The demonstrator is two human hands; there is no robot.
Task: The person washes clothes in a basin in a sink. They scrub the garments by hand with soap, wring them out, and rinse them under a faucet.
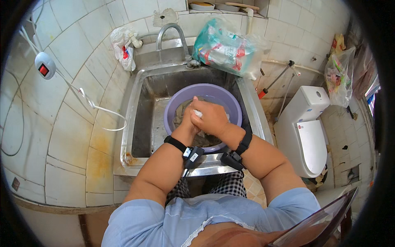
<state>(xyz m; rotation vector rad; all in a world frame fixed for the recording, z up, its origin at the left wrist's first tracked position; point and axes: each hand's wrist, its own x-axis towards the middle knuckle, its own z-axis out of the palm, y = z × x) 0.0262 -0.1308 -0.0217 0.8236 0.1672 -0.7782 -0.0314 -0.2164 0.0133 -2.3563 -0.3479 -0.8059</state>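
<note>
Over a purple plastic basin (237, 106), my left hand (187, 119) and my right hand (213, 115) are pressed together. Between them a small part of a white item (198, 113) shows; it looks like wet cloth, but the fingers hide most of it. Dull olive-grey fabric (179, 115) lies in water in the basin, partly under my hands. The basin stands inside a stainless steel sink (145, 123), towards its right side. Each wrist wears a black strap with a small device.
A curved metal faucet (171, 26) rises behind the basin. Beside it leans a plastic bag of packages (228, 46). A white cord with an inline switch (45, 65) hangs on the left. To the right are a red-handled rod (274, 81) and a white toilet (311, 136).
</note>
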